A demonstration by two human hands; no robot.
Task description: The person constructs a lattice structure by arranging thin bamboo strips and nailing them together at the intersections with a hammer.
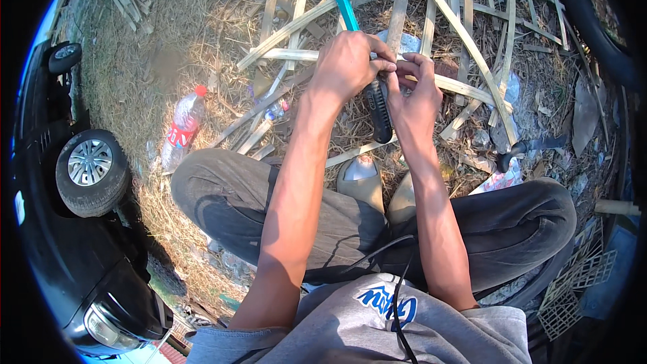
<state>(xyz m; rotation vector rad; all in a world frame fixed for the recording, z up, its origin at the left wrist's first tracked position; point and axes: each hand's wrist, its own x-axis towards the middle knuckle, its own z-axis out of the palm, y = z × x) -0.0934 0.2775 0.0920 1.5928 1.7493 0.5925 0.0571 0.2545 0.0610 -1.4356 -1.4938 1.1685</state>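
My left hand (pixel 345 66) is closed around the shaft of a claw hammer (pixel 345 10). The hammer's metal head points away from me, and its black grip hangs out below the fingers. Thumb and forefinger of that hand press together near the tips of my right hand (pixel 416 94). The right fingers are pinched too; whatever lies between them is too small or hidden to name. Both hands meet over a crossing of pale split-bamboo strips (pixel 399 7). One strip (pixel 461 87) runs sideways behind the right hand. Curved and straight strips form an open lattice.
A plastic bottle with a red cap (pixel 183 125) lies on dry grass to the left. Beyond it stands a black vehicle with a silver wheel (pixel 91 164). A dark-handled tool (pixel 532 148) lies right of my crossed legs. Plastic grids (pixel 573 290) are at lower right.
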